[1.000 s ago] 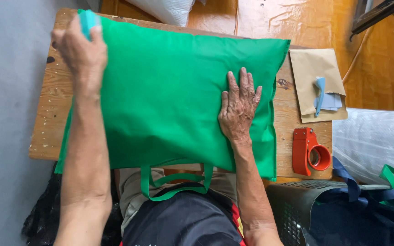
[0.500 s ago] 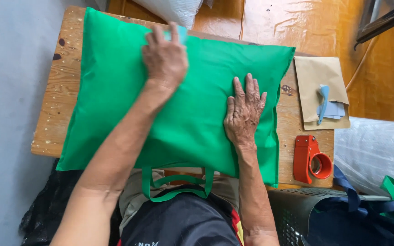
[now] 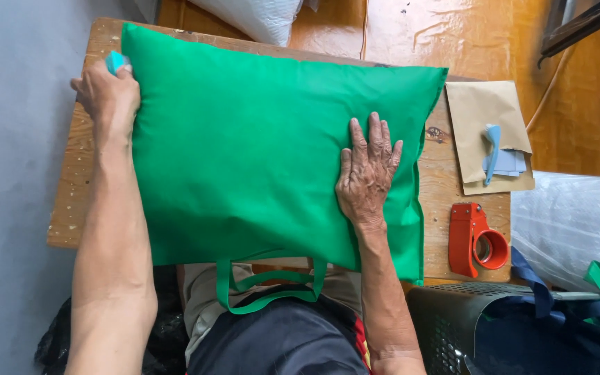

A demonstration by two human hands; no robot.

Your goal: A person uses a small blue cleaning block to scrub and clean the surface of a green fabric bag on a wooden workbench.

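Large green non-woven fabric bag [image 3: 258,153], flat and stuffed smooth, spread across a worn wooden table [image 3: 71,201], covering most of it; loop handles hanging off the near edge toward the lap. Right hand [image 3: 367,173] pressed open-palmed on the bag's right part, fingers spread and gripping nothing — seemingly to pin the fabric flat and stop it sliding. Left hand [image 3: 107,90] at the bag's far left corner, closed around a small light-blue object [image 3: 115,61], only its tip showing above the knuckles, held right at the bag's edge. To the right of the bag, on bare wood: a brown paper envelope [image 3: 484,118] with a pale blue cutter-like tool [image 3: 492,147] on top, and nearer than these a red tape dispenser [image 3: 476,239] — all within reach of the right hand. Beyond the table's right edge, a clear plastic-wrapped bundle [image 3: 571,222] and a dark mesh basket [image 3: 453,326].
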